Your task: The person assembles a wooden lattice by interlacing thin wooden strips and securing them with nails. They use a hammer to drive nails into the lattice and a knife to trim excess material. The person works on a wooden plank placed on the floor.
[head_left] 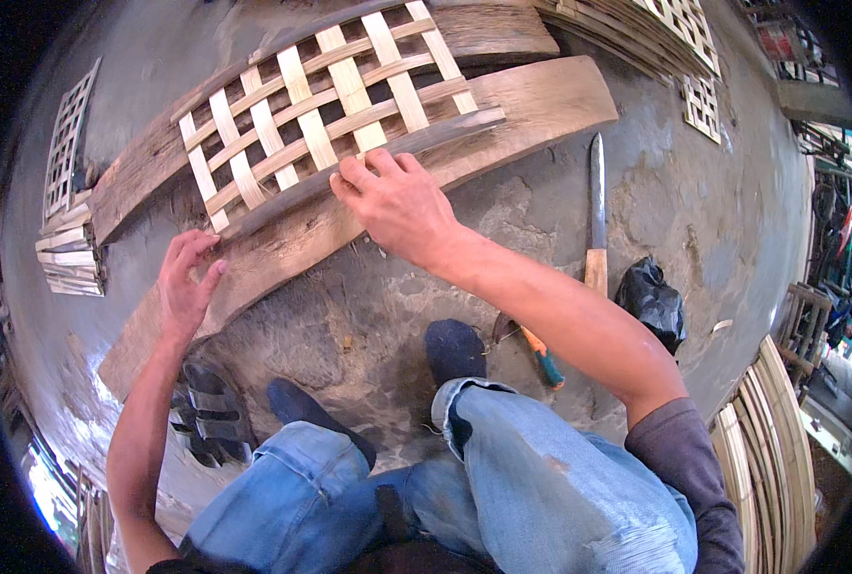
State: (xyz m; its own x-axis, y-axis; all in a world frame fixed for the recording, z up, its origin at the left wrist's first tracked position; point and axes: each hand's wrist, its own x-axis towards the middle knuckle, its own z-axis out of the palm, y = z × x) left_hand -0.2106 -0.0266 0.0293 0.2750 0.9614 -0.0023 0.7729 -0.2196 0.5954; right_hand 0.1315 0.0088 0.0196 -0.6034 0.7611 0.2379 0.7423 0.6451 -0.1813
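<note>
In front of me lies a woven lattice panel (pixel 303 107) of pale flat strips, likely bamboo, set between two dark rails. It rests across two thick curved wooden beams (pixel 541 105). My right hand (pixel 397 204) is closed at the middle of the near rail (pixel 277 205), its fingertips pressed on it by the strip ends. At the panel's near left corner is my left hand (pixel 187 282), thumb and fingers apart. Its fingertips reach the rail's end and hold nothing that I can see.
Right of the beams lies a long knife (pixel 597 196) with a wooden handle. Near my right forearm are a tool with an orange and teal handle (pixel 544 362) and a black plastic bag (pixel 652 302). Sandals (pixel 213 411) sit at left; lattice panels (pixel 70 139) and strip bundles (pixel 765 459) lie around.
</note>
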